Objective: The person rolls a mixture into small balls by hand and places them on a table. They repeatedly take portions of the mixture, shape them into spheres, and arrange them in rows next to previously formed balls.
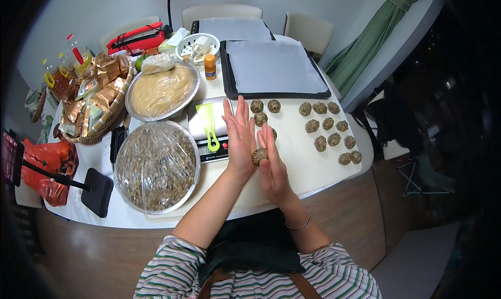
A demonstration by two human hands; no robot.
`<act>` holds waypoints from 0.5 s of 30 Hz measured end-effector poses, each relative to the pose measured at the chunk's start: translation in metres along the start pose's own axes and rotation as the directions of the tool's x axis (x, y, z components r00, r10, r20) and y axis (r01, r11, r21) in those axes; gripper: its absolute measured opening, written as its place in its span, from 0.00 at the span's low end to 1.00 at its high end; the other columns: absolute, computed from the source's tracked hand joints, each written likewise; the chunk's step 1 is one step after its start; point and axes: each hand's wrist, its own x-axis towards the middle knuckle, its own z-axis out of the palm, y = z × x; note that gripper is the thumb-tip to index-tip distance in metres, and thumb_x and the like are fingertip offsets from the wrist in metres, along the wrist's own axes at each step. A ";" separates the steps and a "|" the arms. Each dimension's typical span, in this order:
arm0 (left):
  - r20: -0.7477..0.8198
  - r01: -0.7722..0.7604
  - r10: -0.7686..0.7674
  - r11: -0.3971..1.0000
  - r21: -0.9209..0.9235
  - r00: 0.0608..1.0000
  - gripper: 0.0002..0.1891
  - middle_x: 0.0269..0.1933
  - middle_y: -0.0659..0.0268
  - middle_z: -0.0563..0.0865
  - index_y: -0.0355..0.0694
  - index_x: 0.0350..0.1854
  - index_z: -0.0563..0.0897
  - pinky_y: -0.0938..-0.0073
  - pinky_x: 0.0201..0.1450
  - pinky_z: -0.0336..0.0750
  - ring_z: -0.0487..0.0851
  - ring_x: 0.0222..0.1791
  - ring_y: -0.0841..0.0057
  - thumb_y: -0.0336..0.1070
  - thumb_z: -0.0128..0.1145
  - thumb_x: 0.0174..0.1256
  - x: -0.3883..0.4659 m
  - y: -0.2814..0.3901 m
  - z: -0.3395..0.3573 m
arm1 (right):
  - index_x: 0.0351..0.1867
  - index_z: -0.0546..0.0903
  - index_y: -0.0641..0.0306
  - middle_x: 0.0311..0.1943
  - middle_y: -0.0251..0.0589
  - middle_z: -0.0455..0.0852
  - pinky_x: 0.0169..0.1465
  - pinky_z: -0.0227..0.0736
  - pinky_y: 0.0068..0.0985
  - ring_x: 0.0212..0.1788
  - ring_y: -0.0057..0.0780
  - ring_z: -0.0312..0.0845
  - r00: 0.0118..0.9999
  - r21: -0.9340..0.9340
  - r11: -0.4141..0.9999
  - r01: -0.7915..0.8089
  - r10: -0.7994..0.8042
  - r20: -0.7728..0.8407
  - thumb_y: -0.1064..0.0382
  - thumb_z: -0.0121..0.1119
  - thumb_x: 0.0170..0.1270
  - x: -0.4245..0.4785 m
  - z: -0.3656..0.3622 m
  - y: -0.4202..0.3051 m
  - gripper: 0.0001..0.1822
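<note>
Between my two palms sits a round ball of brown, speckled filling. My left hand presses it from one side with its fingers stretched out. On the other side my right hand cups it, thumb bent over its near face. Several finished-looking balls lie just beyond my hands, one partly hidden by my right fingers. More balls stand in loose rows at the right of the cream mat. Left of my hands, a bowl of loose filling is covered with plastic wrap.
A digital scale carries a green scraper. Behind are a wrapped bowl of dough, an orange-capped bottle and paper-lined baking trays. A wicker basket of packets and a phone stand occupy the left.
</note>
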 end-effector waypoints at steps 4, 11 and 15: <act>0.209 0.058 -0.065 0.998 0.040 0.976 0.35 0.80 0.62 0.44 0.55 0.79 0.34 0.62 0.80 0.37 0.40 0.80 0.65 0.64 0.21 0.76 -0.021 -0.015 0.012 | 0.69 0.66 0.71 0.70 0.63 0.63 0.74 0.53 0.39 0.75 0.57 0.54 0.998 -0.151 0.987 -0.060 0.058 -0.015 0.58 0.40 0.78 0.029 -0.013 0.006 0.25; 0.180 0.145 -0.110 0.971 -0.191 0.977 0.39 0.81 0.60 0.43 0.50 0.79 0.36 0.61 0.79 0.35 0.40 0.80 0.65 0.68 0.20 0.74 -0.008 -0.005 0.004 | 0.69 0.65 0.75 0.72 0.62 0.61 0.75 0.49 0.41 0.76 0.57 0.51 0.992 -0.136 0.982 -0.128 0.128 -0.012 0.62 0.43 0.75 0.031 -0.019 0.031 0.25; 0.057 0.118 -0.108 0.972 -0.203 0.992 0.38 0.80 0.59 0.45 0.49 0.79 0.39 0.60 0.80 0.36 0.41 0.80 0.65 0.67 0.20 0.75 -0.002 0.001 0.004 | 0.72 0.60 0.75 0.72 0.62 0.60 0.75 0.48 0.40 0.76 0.57 0.51 0.999 -0.202 0.979 0.008 0.002 0.048 0.62 0.42 0.75 0.012 -0.001 -0.011 0.28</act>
